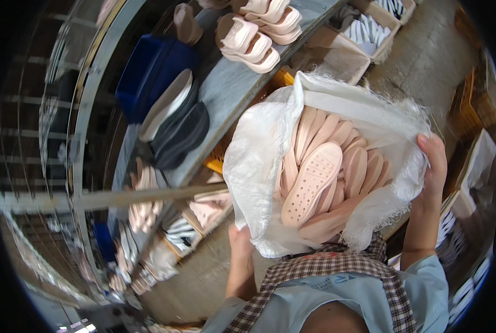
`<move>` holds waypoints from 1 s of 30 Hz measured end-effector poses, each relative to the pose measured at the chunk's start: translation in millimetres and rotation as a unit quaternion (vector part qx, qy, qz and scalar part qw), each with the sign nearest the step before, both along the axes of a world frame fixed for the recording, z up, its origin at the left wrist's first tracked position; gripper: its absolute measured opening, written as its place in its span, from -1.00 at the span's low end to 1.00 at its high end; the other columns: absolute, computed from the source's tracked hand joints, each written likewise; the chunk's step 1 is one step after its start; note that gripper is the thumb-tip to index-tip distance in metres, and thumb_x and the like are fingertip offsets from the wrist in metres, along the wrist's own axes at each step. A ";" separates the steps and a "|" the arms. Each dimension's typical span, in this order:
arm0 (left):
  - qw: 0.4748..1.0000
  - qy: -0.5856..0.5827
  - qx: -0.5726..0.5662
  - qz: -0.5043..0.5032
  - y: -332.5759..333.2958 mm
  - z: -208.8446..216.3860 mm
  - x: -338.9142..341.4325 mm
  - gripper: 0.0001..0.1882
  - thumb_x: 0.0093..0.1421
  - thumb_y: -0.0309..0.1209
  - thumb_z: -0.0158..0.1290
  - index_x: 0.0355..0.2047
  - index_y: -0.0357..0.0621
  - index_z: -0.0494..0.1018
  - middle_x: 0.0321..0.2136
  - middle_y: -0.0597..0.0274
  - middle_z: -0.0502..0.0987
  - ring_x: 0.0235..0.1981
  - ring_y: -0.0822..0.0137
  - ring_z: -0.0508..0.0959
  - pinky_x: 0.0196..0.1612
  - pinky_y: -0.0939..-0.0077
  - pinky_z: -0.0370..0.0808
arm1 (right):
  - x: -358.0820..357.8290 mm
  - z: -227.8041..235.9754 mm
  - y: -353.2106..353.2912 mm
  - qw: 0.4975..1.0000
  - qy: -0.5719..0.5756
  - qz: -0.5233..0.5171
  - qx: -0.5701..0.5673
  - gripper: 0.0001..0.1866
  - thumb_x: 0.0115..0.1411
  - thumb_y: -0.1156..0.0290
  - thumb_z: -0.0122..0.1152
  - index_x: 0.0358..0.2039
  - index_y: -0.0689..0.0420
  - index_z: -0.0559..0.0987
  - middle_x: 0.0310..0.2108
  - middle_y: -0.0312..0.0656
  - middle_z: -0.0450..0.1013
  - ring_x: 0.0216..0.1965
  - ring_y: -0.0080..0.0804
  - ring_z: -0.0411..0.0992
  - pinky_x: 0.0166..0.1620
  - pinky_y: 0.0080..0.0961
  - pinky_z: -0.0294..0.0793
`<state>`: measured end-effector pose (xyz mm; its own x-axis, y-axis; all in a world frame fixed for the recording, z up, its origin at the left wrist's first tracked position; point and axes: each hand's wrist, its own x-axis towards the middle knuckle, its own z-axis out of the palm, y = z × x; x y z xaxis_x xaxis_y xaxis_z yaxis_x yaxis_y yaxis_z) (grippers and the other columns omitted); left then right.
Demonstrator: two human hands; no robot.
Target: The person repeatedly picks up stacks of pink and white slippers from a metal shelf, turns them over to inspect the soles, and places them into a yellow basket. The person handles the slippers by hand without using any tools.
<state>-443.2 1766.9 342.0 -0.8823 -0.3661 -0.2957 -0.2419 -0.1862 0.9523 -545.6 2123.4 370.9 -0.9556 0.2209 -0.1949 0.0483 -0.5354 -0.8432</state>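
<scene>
A white woven sack (253, 161) with a frayed rim is held up in front of my body, its mouth open toward me. It is filled with pale pink shoe soles (312, 183); the top one shows a face dotted with small holes. At the sack's lower left side my left hand (241, 240) grips the fabric, with its fingers mostly hidden behind it. My right hand (434, 155) is closed on the frayed rim at the right, thumb on the near side.
Along the left runs a grey workbench (226, 91) with stacked pink slippers (251, 44), a blue bin (148, 72) and dark soles (181, 136). Boxes of striped pieces (367, 30) stand on the floor beyond. Orange crates (467, 105) are at the right.
</scene>
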 end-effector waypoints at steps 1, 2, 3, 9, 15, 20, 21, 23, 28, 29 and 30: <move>1.000 0.000 0.019 -0.025 10.3 4.0 9.0 -0.77 0.12 -0.55 -0.06 -0.26 -0.42 0.49 -0.31 0.15 0.55 -0.34 0.37 0.55 -0.31 0.53 0.45 | 10.7 -5.0 14.7 1.000 0.005 0.001 -0.031 -0.70 0.08 0.34 0.07 -0.28 0.31 0.51 -0.38 -0.19 0.49 -0.38 -0.50 0.45 -0.27 -0.63 0.38; 0.998 -0.001 0.033 -0.049 19.3 8.1 19.7 -0.78 0.11 -0.56 -0.06 -0.26 -0.41 0.49 -0.31 0.15 0.55 -0.33 0.37 0.55 -0.31 0.52 0.46 | 21.4 -11.2 30.7 1.000 -0.015 -0.024 -0.011 -0.72 0.08 0.34 0.06 -0.29 0.29 0.51 -0.38 -0.20 0.49 -0.36 -0.49 0.44 -0.26 -0.62 0.37; 0.995 0.023 0.062 -0.078 27.0 12.8 30.8 -0.78 0.11 -0.56 -0.06 -0.26 -0.41 0.49 -0.30 0.15 0.55 -0.33 0.36 0.55 -0.30 0.52 0.46 | 31.3 -12.9 47.0 0.999 -0.020 -0.035 -0.015 -0.74 0.08 0.35 0.06 -0.31 0.27 0.51 -0.38 -0.21 0.48 -0.35 -0.48 0.43 -0.24 -0.61 0.37; 0.955 0.055 0.023 -0.289 37.0 26.8 70.7 -0.82 0.16 -0.49 -0.02 -0.27 -0.31 0.50 -0.30 0.28 0.56 -0.28 0.46 0.51 -0.21 0.54 0.42 | 102.4 -15.0 90.4 0.992 -0.063 -0.095 -0.048 -0.74 0.06 0.32 0.08 -0.28 0.19 0.48 -0.27 -0.17 0.44 -0.22 -0.38 0.40 -0.09 -0.47 0.36; 0.938 0.013 0.023 -0.347 13.2 22.7 83.9 -0.84 0.16 -0.47 -0.02 -0.32 -0.31 0.48 -0.35 0.27 0.55 -0.30 0.49 0.50 -0.22 0.56 0.41 | 175.4 -19.3 88.9 0.986 -0.087 -0.137 -0.032 -0.65 0.07 0.27 0.10 -0.18 0.22 0.47 -0.21 -0.14 0.44 -0.16 -0.30 0.39 -0.03 -0.44 0.33; 0.892 0.092 0.035 -0.441 2.0 4.8 82.5 -0.85 0.15 -0.48 -0.05 -0.38 -0.34 0.45 -0.50 0.35 0.49 -0.44 0.53 0.44 -0.33 0.57 0.40 | 261.2 -14.8 79.8 0.982 -0.073 -0.166 -0.053 -0.61 0.15 0.25 0.05 -0.10 0.24 0.46 -0.13 -0.13 0.44 -0.08 -0.33 0.39 0.02 -0.43 0.29; 0.878 0.080 0.052 -0.469 -0.1 1.7 81.3 -0.85 0.15 -0.49 -0.06 -0.39 -0.35 0.45 -0.51 0.37 0.48 -0.45 0.54 0.43 -0.35 0.57 0.39 | 277.5 -12.7 78.0 0.977 -0.088 -0.194 -0.019 -0.61 0.15 0.25 0.05 -0.09 0.24 0.46 -0.12 -0.13 0.44 -0.08 -0.33 0.39 0.02 -0.43 0.29; 0.890 0.039 0.083 -0.447 -1.4 -3.6 77.2 -0.82 0.17 -0.48 -0.07 -0.35 -0.35 0.47 -0.46 0.38 0.51 -0.41 0.56 0.45 -0.33 0.61 0.39 | 303.9 -9.4 73.1 0.976 -0.070 -0.206 -0.002 -0.60 0.15 0.26 0.05 -0.07 0.25 0.46 -0.10 -0.13 0.43 -0.07 -0.33 0.39 0.03 -0.42 0.30; 0.884 0.021 0.126 -0.450 16.2 -9.3 49.3 -0.76 0.20 -0.44 -0.04 -0.23 -0.38 0.48 -0.34 0.26 0.55 -0.32 0.49 0.49 -0.25 0.59 0.43 | 342.6 -11.3 68.7 0.952 -0.085 -0.292 0.023 -0.64 0.13 0.29 0.08 -0.14 0.27 0.48 -0.21 -0.13 0.47 -0.16 -0.32 0.44 -0.03 -0.41 0.36; 0.888 0.013 0.116 -0.446 24.7 -11.1 40.9 -0.75 0.20 -0.42 -0.03 -0.22 -0.39 0.48 -0.32 0.24 0.55 -0.31 0.48 0.50 -0.24 0.58 0.43 | 346.6 -13.5 70.4 0.947 -0.089 -0.308 0.028 -0.66 0.12 0.30 0.09 -0.16 0.27 0.49 -0.22 -0.13 0.48 -0.18 -0.32 0.44 -0.05 -0.42 0.37; 0.881 0.010 0.135 -0.454 33.1 -13.1 31.7 -0.71 0.21 -0.38 -0.01 -0.21 -0.41 0.47 -0.30 0.20 0.55 -0.29 0.44 0.51 -0.22 0.55 0.44 | 349.8 -14.6 72.2 0.941 -0.095 -0.324 0.033 -0.68 0.12 0.31 0.10 -0.18 0.27 0.49 -0.23 -0.12 0.48 -0.20 -0.33 0.45 -0.07 -0.43 0.39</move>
